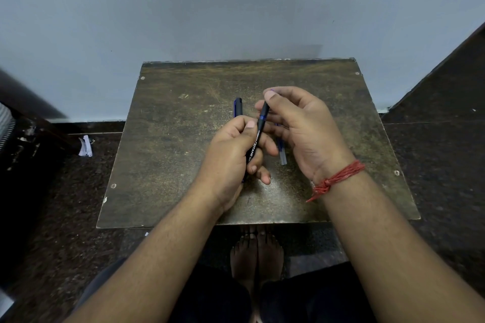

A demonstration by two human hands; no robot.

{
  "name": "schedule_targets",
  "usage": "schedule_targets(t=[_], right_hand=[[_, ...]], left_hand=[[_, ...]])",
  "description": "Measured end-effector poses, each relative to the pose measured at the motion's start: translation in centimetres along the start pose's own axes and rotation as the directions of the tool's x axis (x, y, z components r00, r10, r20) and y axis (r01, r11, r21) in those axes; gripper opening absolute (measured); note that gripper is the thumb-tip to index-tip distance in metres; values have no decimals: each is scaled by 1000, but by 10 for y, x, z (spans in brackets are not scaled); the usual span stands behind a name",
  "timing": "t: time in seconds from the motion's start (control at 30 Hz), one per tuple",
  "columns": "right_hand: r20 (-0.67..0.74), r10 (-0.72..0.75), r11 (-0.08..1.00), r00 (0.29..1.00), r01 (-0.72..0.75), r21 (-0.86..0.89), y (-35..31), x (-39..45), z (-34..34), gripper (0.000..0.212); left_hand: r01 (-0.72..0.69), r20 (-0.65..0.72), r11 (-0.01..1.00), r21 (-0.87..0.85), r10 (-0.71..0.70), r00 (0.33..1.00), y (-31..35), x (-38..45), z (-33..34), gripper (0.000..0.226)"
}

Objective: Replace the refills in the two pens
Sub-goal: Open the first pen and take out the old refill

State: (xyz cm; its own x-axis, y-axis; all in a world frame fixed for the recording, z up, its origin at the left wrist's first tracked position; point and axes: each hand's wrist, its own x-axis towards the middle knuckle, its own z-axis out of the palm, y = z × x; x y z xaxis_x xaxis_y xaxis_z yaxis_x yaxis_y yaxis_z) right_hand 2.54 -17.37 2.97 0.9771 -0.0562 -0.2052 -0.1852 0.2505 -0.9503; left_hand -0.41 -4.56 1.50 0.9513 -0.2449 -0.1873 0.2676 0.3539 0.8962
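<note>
The left hand (233, 149) curls around the barrel of a black pen (256, 139), thumb pressed along its side, which keeps the body steady and angled up toward the other hand. The right hand (301, 123) pinches the pen's upper end between thumb and fingertips, right at the blue ring, a grip that suits twisting the tip section off or on (which of the two cannot be read from here). Both hands hover above the middle of the tabletop (168, 165), so any loose part would drop onto the board rather than the floor.

A second pen (238, 107) lies on the tabletop just beyond the left hand, pointing toward the far edge, set aside within easy reach. Between the hands, nearer the right edge, what looks like a pair of clear refills (282, 155) rests on the wood, partly hidden by the right hand's fingers. A red thread band (338, 178) circles the right wrist.
</note>
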Motion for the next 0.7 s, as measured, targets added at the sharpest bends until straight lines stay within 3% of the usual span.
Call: schedule_targets(t=[0.13, 0.43, 0.57, 0.63, 0.7], right_hand=[[-25, -56, 998, 998, 55, -41, 2, 1, 0, 6], [-174, -76, 985, 982, 101, 139, -6, 7, -9, 7], [-303, -131, 947, 944, 209, 244, -13, 11, -20, 7], [-387, -207, 952, 899, 277, 133, -14, 15, -31, 5], [-424, -314, 949, 849, 271, -160, -12, 20, -44, 2]], left_hand=[[-7, -6, 1000, 9, 7, 1000, -2, 1, -1, 21], [-17, 53, 997, 78, 13, 998, -7, 3, -2, 22], [-19, 57, 994, 110, 13, 998, -7, 2, -1, 23], [-21, 46, 993, 116, 15, 999, -6, 2, -2, 23], [-27, 28, 993, 115, 24, 999, -5, 2, -2, 23]])
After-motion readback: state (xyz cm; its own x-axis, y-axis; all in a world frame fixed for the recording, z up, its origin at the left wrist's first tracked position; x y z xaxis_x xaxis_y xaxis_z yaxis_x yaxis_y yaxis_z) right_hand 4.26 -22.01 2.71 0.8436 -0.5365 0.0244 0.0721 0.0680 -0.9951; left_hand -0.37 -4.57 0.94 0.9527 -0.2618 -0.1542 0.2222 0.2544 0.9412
